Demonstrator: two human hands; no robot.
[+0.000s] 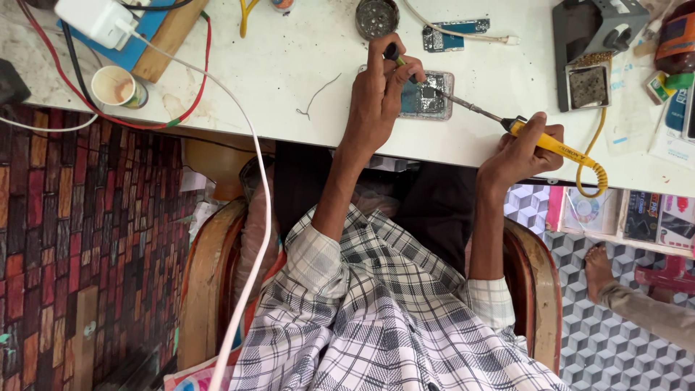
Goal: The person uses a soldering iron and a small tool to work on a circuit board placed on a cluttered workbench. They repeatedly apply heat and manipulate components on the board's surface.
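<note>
An opened phone (433, 98) with its circuit board exposed lies on the white worktable (304, 80). My left hand (378, 94) rests beside and over its left edge, pinching a thin dark tool with a green tip (394, 56). My right hand (523, 148) grips the yellow handle of a soldering iron (554, 145). The iron's metal tip (452, 98) touches the phone's board. A coiled yellow cable (595, 177) runs from the handle.
A small circuit board (455, 36), a round grey tin (376, 16) and a bent wire (316, 95) lie nearby. A soldering stand (590, 54) is at right, a white charger (98, 20), cables and a paper cup (116, 85) at left. Another person's foot (599, 269) shows at lower right.
</note>
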